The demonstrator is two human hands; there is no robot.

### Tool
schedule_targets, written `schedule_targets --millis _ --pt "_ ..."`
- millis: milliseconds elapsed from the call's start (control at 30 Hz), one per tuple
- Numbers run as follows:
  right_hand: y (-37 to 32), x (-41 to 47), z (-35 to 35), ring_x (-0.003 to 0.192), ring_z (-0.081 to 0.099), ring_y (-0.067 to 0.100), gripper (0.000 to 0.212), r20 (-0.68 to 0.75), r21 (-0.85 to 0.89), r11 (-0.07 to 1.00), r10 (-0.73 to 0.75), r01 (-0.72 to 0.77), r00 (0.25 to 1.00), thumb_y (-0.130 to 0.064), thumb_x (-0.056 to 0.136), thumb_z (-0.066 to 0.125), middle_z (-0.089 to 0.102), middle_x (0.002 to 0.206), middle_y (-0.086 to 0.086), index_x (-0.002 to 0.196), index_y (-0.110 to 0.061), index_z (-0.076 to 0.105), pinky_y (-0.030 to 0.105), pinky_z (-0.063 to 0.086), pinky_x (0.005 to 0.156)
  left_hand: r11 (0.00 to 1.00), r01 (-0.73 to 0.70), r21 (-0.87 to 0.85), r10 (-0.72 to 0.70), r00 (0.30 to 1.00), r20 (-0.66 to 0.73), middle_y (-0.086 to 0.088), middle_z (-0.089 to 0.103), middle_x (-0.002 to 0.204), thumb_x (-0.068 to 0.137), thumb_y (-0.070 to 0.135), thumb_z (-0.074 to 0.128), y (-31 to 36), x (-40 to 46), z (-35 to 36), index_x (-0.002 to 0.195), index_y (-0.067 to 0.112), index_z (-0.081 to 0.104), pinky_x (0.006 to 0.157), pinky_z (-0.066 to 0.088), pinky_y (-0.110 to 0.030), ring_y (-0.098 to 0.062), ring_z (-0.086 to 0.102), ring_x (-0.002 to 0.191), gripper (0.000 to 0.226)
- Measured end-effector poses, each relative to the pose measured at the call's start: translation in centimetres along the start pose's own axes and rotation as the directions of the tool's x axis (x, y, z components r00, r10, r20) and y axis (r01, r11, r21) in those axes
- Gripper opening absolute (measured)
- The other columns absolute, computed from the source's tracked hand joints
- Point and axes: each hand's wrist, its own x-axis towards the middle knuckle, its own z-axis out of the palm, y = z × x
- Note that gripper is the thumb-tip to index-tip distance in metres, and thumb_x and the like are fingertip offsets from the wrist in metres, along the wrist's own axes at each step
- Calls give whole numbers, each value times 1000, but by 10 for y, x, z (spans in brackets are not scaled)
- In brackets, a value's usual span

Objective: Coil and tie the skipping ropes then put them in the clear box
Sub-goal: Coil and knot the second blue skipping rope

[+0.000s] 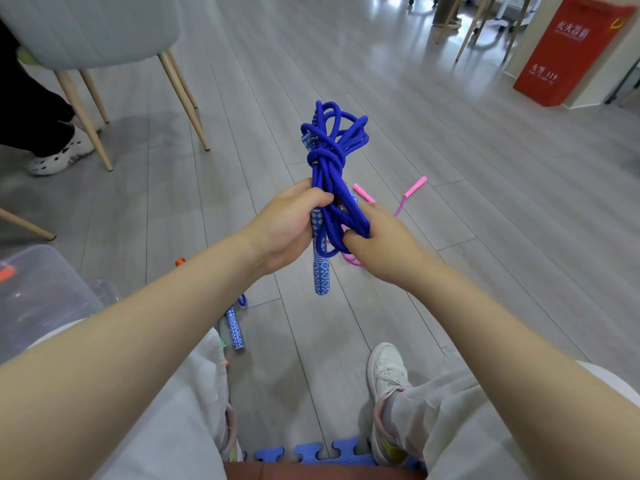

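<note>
So the person is holding the blue skipping rope (330, 157) up in front of them, already bundled into a coil with a knot wrapped around the middle. The left hand (289, 225) is gripping the bundle with fingers curled tight around the strands and the patterned blue handle (321, 271), which is sticking out below the fist. The right hand (379, 242) is hooking its fingers through the lower loops, thumb resting loosely on top.

That braided cord looks soft, floppy and light, so the loops are probably going to sag and slip apart unless it's held right at the knot or by the stiff handles. Grabbing handles and coil together seems like the safest bet.

The clear box (45, 292) is sitting on the floor at the lower left, near the person's left knee. A pink skipping rope (408, 195) is lying uncoiled on the floor just past the hands, and another blue-handled rope (235, 332) is waiting by the left leg.
</note>
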Motion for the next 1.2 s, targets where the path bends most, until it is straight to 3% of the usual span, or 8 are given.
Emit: schedule_targets --millis 67,200,433,733,833,933,1100,1200 --pt "1 0 3 60 40 15 11 40 25 999 30 -31 999 -8 81 48 43 72 -1 74 -16 49 28 36 60 1000 -4 0 4 1000 -29 -15 58 100 92 -1 37 -1 0 0 113 2 54 88 49 -40 -26 57 94 27" --pt "2 -1 4 69 43 20 16 165 145 972 159 -183 973 -13 85 53 47 74 8 91 2 52 36 38 65 1000 18 -15 -20 996 -89 -14 54 97 91 -1 36 -3 -3 1 110 3 53 84 51 -39 -27 55 89 26" --pt "-3 -3 -2 70 45 17 14 178 295 940 123 -172 976 -15 85 60 47 74 5 81 -7 50 32 43 67 999 -20 -28 18 998 -59 -12 52 101 91 -1 34 1 -1 0 114 5 53 89 45 -40 -24 51 93 30" --pt "-2 -2 -3 66 40 17 16 146 211 967 110 -139 983 -15 83 60 44 69 1 75 -18 46 35 39 65 1000 -20 6 20 997 -77 -11 54 99 87 2 38 0 -2 0 107 5 54 86 44 -38 -23 50 92 27" --pt "-1 -1 -7 67 43 16 12 150 285 949 98 -138 984 -16 80 66 48 73 -3 83 -19 55 33 41 66 994 -19 109 21 1000 -18 -8 62 93 84 7 47 5 -3 -1 106 7 57 77 50 -35 -24 58 87 24" --pt "2 -1 -12 71 52 11 35 217 360 916 101 -176 971 -21 73 70 59 78 -8 105 -10 61 29 45 69 970 -31 243 19 999 51 -9 70 94 91 3 56 8 -5 0 111 7 57 78 56 -39 -25 67 84 20" --pt "0 -2 -13 76 55 10 8 262 332 923 105 -192 959 -21 88 66 62 82 -5 96 -21 65 31 49 73 913 -30 406 55 997 -49 -7 72 94 91 2 58 11 -6 -4 106 13 60 79 56 -33 -21 71 88 19" --pt "-1 2 -15 81 58 15 18 252 309 912 194 -269 948 -35 78 66 67 89 8 89 -21 71 40 52 82 888 -2 460 40 996 -75 -9 71 98 88 -2 55 15 -6 -7 104 13 61 87 56 -38 -23 70 93 23"
